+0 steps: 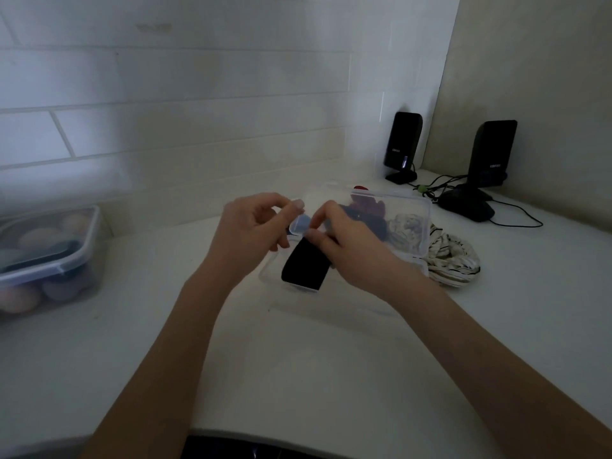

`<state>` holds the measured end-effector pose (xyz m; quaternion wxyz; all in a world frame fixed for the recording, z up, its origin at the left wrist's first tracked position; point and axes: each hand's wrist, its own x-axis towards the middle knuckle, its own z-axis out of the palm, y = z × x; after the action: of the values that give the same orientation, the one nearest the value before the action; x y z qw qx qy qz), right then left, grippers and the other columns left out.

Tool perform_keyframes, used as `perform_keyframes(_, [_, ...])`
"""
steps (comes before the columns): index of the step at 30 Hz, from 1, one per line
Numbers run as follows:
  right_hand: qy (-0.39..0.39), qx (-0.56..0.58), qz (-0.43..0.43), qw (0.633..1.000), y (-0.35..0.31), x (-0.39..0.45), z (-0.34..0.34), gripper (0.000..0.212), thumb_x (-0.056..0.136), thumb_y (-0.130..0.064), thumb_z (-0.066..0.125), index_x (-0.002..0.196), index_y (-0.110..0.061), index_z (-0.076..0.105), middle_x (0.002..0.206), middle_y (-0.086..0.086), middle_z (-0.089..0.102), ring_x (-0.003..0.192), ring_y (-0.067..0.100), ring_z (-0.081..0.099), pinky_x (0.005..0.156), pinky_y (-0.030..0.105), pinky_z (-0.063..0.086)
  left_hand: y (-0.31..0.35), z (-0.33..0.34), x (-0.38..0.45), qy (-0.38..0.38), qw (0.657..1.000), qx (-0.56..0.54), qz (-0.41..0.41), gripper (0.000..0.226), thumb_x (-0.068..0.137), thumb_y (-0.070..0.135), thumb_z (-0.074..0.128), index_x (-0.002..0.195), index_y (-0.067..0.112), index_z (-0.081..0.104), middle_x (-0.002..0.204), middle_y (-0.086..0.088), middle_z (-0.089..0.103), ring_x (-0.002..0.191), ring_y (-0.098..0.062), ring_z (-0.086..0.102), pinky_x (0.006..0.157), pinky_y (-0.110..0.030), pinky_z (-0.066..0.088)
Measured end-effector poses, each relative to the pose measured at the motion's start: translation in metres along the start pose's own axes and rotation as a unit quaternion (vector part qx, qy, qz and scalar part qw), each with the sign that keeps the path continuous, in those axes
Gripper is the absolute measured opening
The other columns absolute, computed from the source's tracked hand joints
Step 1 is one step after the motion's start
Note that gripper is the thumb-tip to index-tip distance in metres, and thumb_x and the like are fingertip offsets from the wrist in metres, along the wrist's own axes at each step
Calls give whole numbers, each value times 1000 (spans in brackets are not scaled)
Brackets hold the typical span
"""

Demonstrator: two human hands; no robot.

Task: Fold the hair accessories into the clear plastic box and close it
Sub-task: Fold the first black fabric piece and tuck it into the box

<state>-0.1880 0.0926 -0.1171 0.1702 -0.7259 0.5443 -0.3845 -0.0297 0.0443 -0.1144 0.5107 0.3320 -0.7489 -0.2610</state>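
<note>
Centrally on the white counter (331, 376) sits the clear plastic box (410, 233), its lid open, with dark red and patterned hair accessories (371, 210) heaped in the far half. A black folded band (304, 268) lies at the box's 7 o'clock corner, one end lifted. Both hands meet above it: the left hand (251, 230) and the right hand (351, 246) pinch a small pale blue piece (303, 223) between curled fingertips. At 3 o'clock of the box a striped fabric accessory (453, 260) rests outside, touching its wall.
</note>
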Motion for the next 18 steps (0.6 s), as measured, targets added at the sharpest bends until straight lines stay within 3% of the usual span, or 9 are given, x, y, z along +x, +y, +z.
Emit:
perform_keyframes(2, [-21,-35,-18,999,-2,-2,5,17,97,-25,45,96,-10,39,64,-3,50,54,7,46,47,15,35,-3,4,-2,11,999,44,5,24,80,45,59,69,28,70,45,6,61,41,-5,54,47,-24,46])
perform_keyframes(4, [-61,-75,-27,995,-4,-3,11,14,99,-23,40,106,-11,39,73,-1,54,57,7,45,50,19,35,-5,9,-6,8,997,74,-1,22,82,38,58,65,29,69,46,7,61,45,-7,56,52,-28,48])
perform_keyframes(6, [-133,-120,-15,984,-5,-5,15,35,100,-23,35,132,-8,31,89,2,53,63,9,45,57,15,30,-6,11,-10,13,995,100,6,24,83,31,59,63,22,69,49,8,62,47,-4,57,53,-24,46])
perform_keyframes(8, [-167,-151,-11,974,-4,-6,16,41,98,-20,38,136,-8,27,90,-1,50,68,11,46,62,18,35,-7,10,-14,37,994,103,21,26,85,24,60,61,23,67,50,11,61,48,-1,57,53,-17,42])
perform_keyframes(11, [-144,-145,3,979,-9,-7,16,23,96,-16,45,117,-9,38,92,9,59,64,13,49,64,31,47,-6,7,-20,67,995,71,23,28,87,17,61,62,31,64,52,14,60,51,0,57,56,-11,42])
perform_keyframes(15, [-99,-261,16,960,-16,-3,14,31,91,-31,57,112,-12,44,99,10,61,84,25,58,69,36,47,-5,10,-22,52,998,39,-3,20,87,10,62,70,16,71,57,10,63,53,0,59,59,-10,44])
perform_keyframes(18, [-108,-345,54,931,-17,3,8,31,89,-42,57,72,-17,47,81,4,54,78,23,54,62,31,38,-8,12,-21,39,998,36,-14,23,86,9,61,67,16,70,57,12,64,53,1,59,58,-8,43])
